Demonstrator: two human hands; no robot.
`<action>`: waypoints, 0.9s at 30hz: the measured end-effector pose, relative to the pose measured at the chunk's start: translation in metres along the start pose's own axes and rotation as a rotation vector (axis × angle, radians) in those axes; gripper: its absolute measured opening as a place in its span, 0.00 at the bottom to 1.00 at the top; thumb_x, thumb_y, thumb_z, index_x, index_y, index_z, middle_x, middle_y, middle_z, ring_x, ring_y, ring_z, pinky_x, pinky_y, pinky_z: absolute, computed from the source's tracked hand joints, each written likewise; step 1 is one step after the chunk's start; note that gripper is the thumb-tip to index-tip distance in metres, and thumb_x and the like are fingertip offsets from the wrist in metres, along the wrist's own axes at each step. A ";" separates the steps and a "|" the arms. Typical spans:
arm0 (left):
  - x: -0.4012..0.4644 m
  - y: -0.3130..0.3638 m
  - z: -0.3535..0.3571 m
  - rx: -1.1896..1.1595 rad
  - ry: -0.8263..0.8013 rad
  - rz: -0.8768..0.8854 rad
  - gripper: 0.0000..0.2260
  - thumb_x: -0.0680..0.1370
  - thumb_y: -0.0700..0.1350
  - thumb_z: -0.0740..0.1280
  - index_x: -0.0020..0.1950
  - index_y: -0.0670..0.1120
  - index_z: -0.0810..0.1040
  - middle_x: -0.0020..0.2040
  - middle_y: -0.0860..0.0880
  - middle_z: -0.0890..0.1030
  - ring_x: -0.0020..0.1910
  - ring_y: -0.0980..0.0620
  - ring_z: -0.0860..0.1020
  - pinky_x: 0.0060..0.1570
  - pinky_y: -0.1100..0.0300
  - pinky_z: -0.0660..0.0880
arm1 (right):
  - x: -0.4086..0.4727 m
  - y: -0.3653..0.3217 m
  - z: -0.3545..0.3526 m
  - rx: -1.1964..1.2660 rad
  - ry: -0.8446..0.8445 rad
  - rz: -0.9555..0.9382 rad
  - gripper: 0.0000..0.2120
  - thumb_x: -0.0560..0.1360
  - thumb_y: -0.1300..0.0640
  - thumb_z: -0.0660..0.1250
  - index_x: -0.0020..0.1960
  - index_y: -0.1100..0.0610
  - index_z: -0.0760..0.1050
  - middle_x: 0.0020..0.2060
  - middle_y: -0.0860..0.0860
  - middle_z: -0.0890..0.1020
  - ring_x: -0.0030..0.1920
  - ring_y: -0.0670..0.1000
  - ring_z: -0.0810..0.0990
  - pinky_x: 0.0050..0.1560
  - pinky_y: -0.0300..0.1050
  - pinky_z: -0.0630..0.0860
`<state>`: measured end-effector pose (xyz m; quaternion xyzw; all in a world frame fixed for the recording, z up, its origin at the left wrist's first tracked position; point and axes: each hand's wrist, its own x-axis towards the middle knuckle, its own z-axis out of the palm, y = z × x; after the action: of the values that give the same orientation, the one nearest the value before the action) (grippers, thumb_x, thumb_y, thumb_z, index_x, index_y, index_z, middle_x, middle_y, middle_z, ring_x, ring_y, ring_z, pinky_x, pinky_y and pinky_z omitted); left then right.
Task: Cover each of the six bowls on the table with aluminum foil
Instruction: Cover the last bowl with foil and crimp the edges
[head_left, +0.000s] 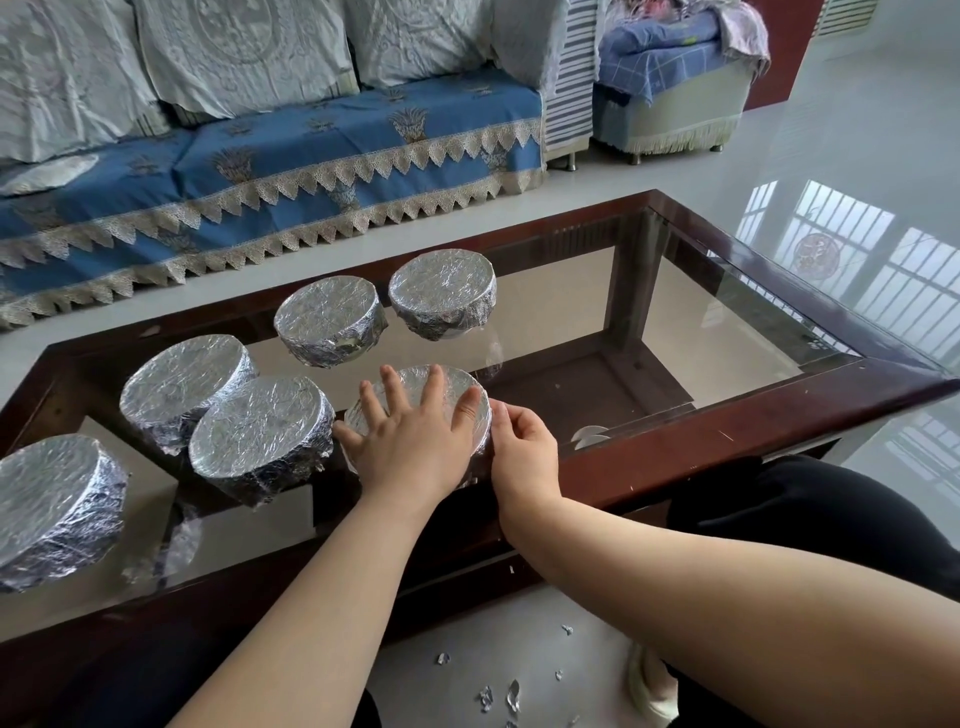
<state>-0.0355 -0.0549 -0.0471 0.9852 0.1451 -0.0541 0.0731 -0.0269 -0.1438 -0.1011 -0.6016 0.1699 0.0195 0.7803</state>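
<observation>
On the floor (519, 649) nearest the camera lie foil scraps (498, 696). Above, on the table (727, 431), the left hand (415, 441) lies flat with fingers spread on a foil-covered bowl (405, 376); the right hand (524, 457) pinches its foil edge. Five more covered bowls (332, 317) sit beyond and to the left.

This is a home living room: a sofa (270, 135) draped in blue fringed cloth with pale cushions (234, 47), a matching footstool (675, 93), a glass-topped wooden counter (753, 415), and a glossy tiled floor (857, 156) reflecting barred windows.
</observation>
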 end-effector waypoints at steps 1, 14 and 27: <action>0.000 0.000 0.000 0.000 0.001 -0.001 0.36 0.74 0.72 0.34 0.81 0.61 0.46 0.82 0.44 0.42 0.80 0.40 0.40 0.72 0.31 0.42 | -0.001 0.000 0.002 0.012 0.015 0.009 0.08 0.78 0.49 0.67 0.43 0.51 0.80 0.38 0.51 0.83 0.39 0.50 0.79 0.50 0.56 0.79; 0.005 -0.003 -0.012 -0.097 -0.068 -0.021 0.30 0.79 0.70 0.40 0.80 0.63 0.50 0.82 0.48 0.43 0.80 0.39 0.40 0.72 0.31 0.43 | -0.018 -0.007 -0.007 -0.081 -0.060 -0.100 0.10 0.82 0.50 0.56 0.56 0.54 0.73 0.47 0.42 0.79 0.50 0.44 0.78 0.53 0.37 0.73; -0.002 -0.013 -0.003 0.122 0.123 0.036 0.34 0.77 0.67 0.36 0.81 0.56 0.51 0.78 0.39 0.59 0.77 0.38 0.54 0.74 0.39 0.50 | -0.016 0.003 -0.015 -0.193 -0.089 -0.232 0.08 0.82 0.53 0.58 0.60 0.51 0.72 0.53 0.43 0.77 0.56 0.40 0.75 0.56 0.29 0.69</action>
<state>-0.0412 -0.0422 -0.0451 0.9918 0.1278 -0.0011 0.0048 -0.0468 -0.1539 -0.1027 -0.6879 0.0619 -0.0281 0.7226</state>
